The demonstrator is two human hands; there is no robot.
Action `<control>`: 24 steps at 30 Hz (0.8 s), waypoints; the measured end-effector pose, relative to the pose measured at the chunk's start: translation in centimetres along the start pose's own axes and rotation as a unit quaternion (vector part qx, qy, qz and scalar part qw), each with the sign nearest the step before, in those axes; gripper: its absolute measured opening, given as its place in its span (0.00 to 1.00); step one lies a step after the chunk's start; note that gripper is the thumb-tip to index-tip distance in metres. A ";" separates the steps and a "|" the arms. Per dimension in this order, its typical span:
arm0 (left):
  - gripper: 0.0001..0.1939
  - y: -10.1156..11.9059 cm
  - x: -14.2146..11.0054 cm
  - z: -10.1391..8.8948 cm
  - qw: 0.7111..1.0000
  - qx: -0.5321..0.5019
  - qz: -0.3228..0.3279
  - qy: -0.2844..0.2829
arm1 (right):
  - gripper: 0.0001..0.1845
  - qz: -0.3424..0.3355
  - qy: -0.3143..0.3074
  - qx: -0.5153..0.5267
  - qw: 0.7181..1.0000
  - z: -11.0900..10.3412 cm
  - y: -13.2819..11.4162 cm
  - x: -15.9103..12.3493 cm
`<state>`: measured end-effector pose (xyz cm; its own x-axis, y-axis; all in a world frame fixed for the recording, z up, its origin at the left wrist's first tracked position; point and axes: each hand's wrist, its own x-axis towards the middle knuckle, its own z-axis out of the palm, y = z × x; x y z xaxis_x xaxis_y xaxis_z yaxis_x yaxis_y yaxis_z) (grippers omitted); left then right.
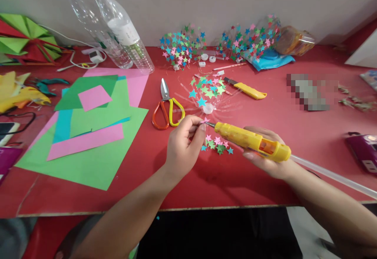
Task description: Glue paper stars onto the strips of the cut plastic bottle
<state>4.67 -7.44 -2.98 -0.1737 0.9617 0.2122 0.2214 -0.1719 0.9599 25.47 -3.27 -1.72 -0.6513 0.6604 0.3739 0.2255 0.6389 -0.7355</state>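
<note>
Pinched between the fingertips of my left hand is a small pink paper star. My right hand is wrapped round a yellow hot glue gun, whose metal nozzle meets or nearly meets the star; a clear glue stick trails from its back. Just below lies a loose pile of paper stars in pink, green and blue. Beyond my hands sits a clear bottle piece cut into splayed strips, with green and blue stars on or above it.
Left of my hands lie scissors and coloured paper sheets. Two plastic bottles stand behind. Star-covered pieces, a yellow utility knife and a blue packet lie toward the wall. At far right is a purple box.
</note>
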 end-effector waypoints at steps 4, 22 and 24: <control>0.03 0.1 0.0 0.0 1.000 -0.001 -0.001 0.002 | 0.14 -0.007 0.001 -0.001 1.000 0.0 0.2 -0.1; 0.02 -0.9 0.2 -0.6 0.940 0.269 0.206 0.043 | 0.14 -0.097 0.010 -0.185 0.978 0.2 0.6 -0.3; 0.03 -1.0 0.4 -0.8 0.907 0.331 0.256 0.051 | 0.14 -0.099 0.011 -0.202 0.974 0.3 0.6 -0.3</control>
<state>3.63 -7.09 -3.68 0.0331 0.7618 0.6470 0.8197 -0.3910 0.4185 25.59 -3.19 -2.43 -0.6956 0.5147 0.5012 0.3674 0.8544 -0.3675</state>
